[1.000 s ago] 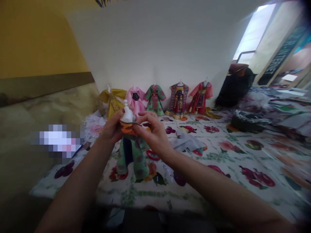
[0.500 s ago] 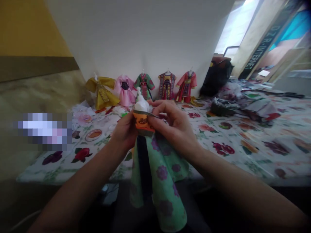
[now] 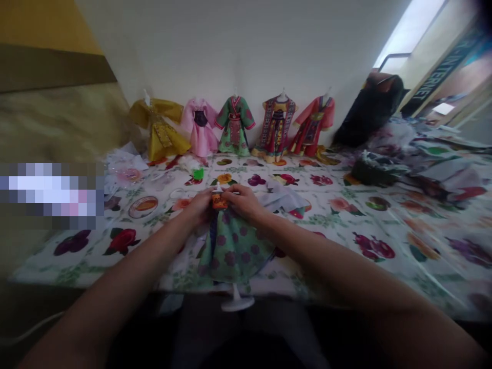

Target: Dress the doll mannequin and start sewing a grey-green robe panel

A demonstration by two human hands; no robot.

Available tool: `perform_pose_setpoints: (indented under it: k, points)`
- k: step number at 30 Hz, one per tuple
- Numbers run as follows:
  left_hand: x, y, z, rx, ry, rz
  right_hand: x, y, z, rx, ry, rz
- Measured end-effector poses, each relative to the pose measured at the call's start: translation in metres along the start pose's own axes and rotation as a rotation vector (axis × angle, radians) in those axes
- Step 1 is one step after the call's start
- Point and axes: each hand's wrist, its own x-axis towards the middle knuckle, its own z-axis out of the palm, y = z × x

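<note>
- Lettering [image 3: 442, 77] in pale capitals on a dark sign past the far right corner of the counter, legible as "INTERNET"
- Miniature dress [image 3: 230, 251] between both hands, near the middle of the counter's front edge: green skirt with purple spots, narrow orange bodice [image 3: 220, 201]
- Left hand [image 3: 200, 206] closed narrowly around the left side of the bodice, fingers against the fabric
- Right hand [image 3: 242, 201] closed narrowly around the right side of the bodice, just beside the left hand, fingertips [image 3: 226, 193] at its top
- White stand base [image 3: 237, 305] below the skirt hem, at the near edge of the counter; contact with the counter impossible to tell
- Floral-print cloth [image 3: 326, 220] spread across the counter, under the skirt
- Grey fabric scrap [image 3: 280, 197] just beyond the right hand
- Row of five miniature dresses along the back edge of the counter, against the wall: yellow [image 3: 159, 128], pink [image 3: 200, 125], green [image 3: 234, 123], patterned [image 3: 275, 125], red [image 3: 313, 123]
- Black bag [image 3: 369, 113] and heaped printed fabrics [image 3: 434, 164] toward the far right corner of the counter
</note>
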Motion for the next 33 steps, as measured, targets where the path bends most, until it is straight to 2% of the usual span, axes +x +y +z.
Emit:
perform_pose_setpoints:
  k: [6, 9, 10, 12, 14, 19, 22, 25, 28, 31, 33]
  points:
    - [0.001, 0.016, -0.027, 0.350, 0.152, 0.159, 0.004, 0.000, 0.001, 0.001, -0.069, 0.018]
    - [-0.013, 0.027, -0.028, 0.478, 0.224, 0.274, 0.004, 0.001, 0.000, 0.016, -0.093, 0.030]
    - [-0.019, 0.030, -0.025, 0.621, 0.251, 0.370, 0.005, 0.002, -0.001, 0.023, -0.101, 0.021]
    - [-0.028, 0.036, -0.019, 0.803, 0.222, 0.513, 0.006, 0.004, -0.002, 0.028, -0.117, -0.004]
    - [-0.033, 0.040, -0.014, 0.889, 0.146, 0.563, 0.007, 0.006, -0.002, 0.005, -0.127, -0.025]
    - [-0.027, 0.043, -0.017, 1.069, -0.018, 0.504, 0.011, 0.003, -0.004, -0.102, -0.173, -0.103]
    - [-0.023, 0.042, -0.026, 1.062, -0.033, 0.464, 0.012, -0.003, -0.009, -0.176, -0.187, -0.190]
    - [-0.025, 0.040, -0.033, 1.045, -0.047, 0.454, 0.010, -0.007, -0.017, -0.262, -0.125, -0.252]
    - [-0.028, 0.039, -0.037, 1.014, -0.044, 0.433, 0.008, -0.008, -0.022, -0.256, -0.151, -0.234]
    - [-0.029, 0.040, -0.040, 0.976, -0.026, 0.382, 0.008, -0.004, -0.024, -0.133, -0.213, -0.169]
    - [-0.029, 0.041, -0.043, 0.956, -0.042, 0.353, 0.010, -0.001, -0.025, -0.039, -0.202, -0.108]
